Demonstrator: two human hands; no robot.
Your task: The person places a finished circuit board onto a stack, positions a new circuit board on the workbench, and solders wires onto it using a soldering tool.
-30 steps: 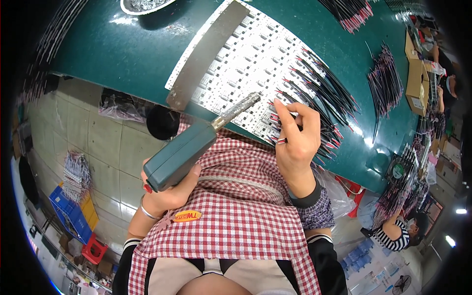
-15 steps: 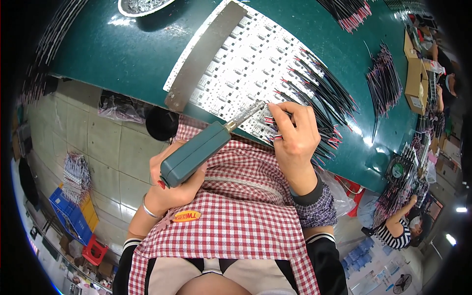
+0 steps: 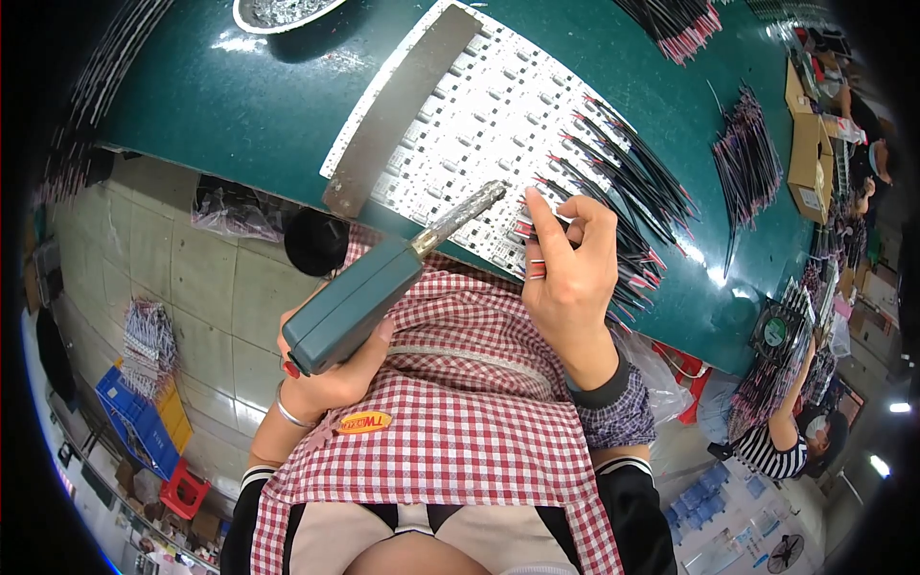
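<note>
My left hand [image 3: 335, 383] is closed round the green body of a soldering iron [image 3: 355, 302]. Its silvery, crusted tip points up and right, a little above a white circuit board panel [image 3: 479, 125] with rows of small components. My right hand [image 3: 575, 273] is at the panel's near right part, thumb and fingers bent. Short red and black wires [image 3: 524, 230] poke out from under its fingers, their ends toward the iron's tip. More black and red wires [image 3: 623, 177] fan out to the right from the panel's right side.
A dark flat bar [image 3: 402, 110] lies across the panel's left side. At the far left of the green table [image 3: 220, 105] is a white bowl [image 3: 284, 13] with silvery scraps. Wire bundles [image 3: 749, 163] lie on the right, near a cardboard box [image 3: 812, 168]. A co-worker in stripes [image 3: 771, 446] is at lower right.
The soldering iron has shifted left and its tip has drawn away from the right fingertips. My right thumb and index finger have moved slightly; the wires stay in the hand.
</note>
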